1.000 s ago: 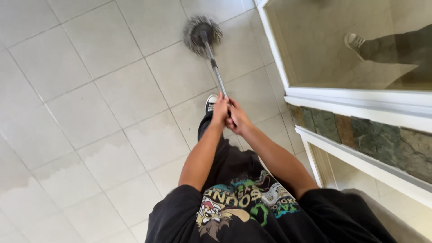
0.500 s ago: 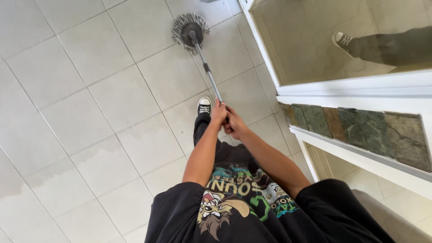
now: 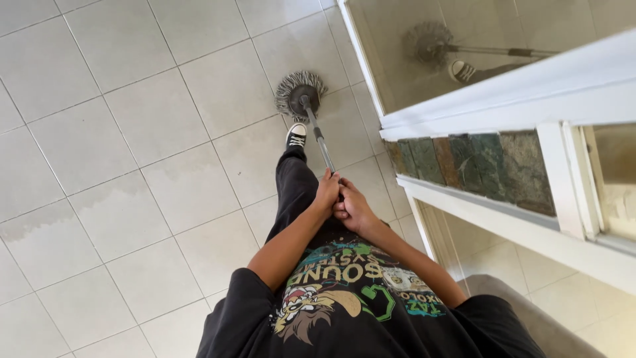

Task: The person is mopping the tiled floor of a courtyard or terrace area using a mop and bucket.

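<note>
Grey stringy cloth mop head (image 3: 300, 93) is sitting on smooth, pale ceramic floor tiles (image 3: 132, 132), partly showing damp sheen. Slim metal mop handle (image 3: 320, 140) is looking glossy; rough multicoloured slate strip (image 3: 464, 162) is showing matt.

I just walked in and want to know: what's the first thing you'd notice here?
Most striking is the round grey mop head, pressed on the pale tiled floor at the top middle, just ahead of a black-and-white sneaker. Its metal handle runs down to the left hand and right hand, clasped together on it in the centre. At the upper right, a glass panel mirrors the mop.
</note>
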